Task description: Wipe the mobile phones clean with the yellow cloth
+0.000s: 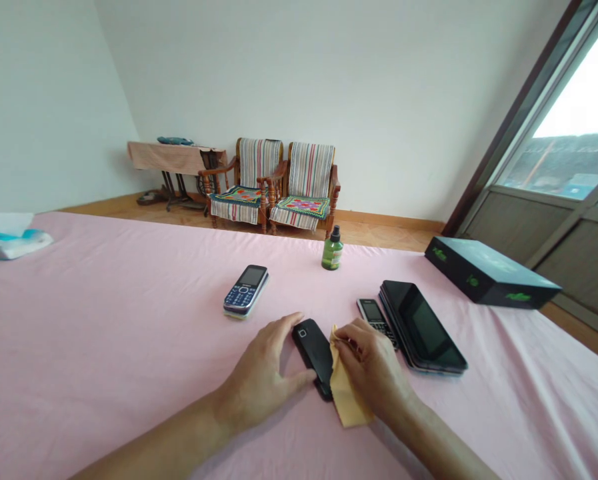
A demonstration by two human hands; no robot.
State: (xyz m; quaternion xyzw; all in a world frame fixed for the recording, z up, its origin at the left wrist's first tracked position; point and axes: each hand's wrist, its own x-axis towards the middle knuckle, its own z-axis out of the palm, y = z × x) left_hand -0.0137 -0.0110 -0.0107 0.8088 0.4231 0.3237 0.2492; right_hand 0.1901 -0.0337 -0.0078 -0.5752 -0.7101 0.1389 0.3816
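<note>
A black mobile phone (pixel 315 353) lies back side up on the pink cloth, its camera at the far end. My left hand (pixel 263 367) bridges it from the left, fingertips at its top edge and thumb against its lower side. Pinched in my right hand (pixel 371 360) is a yellow wiping cloth (pixel 347 400), which hangs against the phone's right edge and hides part of it. Just beyond my right hand, a small keypad phone (pixel 373 313) is partly covered by my fingers. Beside it sits a stack of dark touchscreen devices (pixel 423 327).
A pink sheet (pixel 129 320) covers the table. Stacked keypad phones (pixel 246 290) lie left of centre. Further back stand a green spray bottle (pixel 332 250) and a black box (pixel 489 270). A tissue pack (pixel 13 243) is far left. Two wooden chairs (pixel 306 173) stand behind.
</note>
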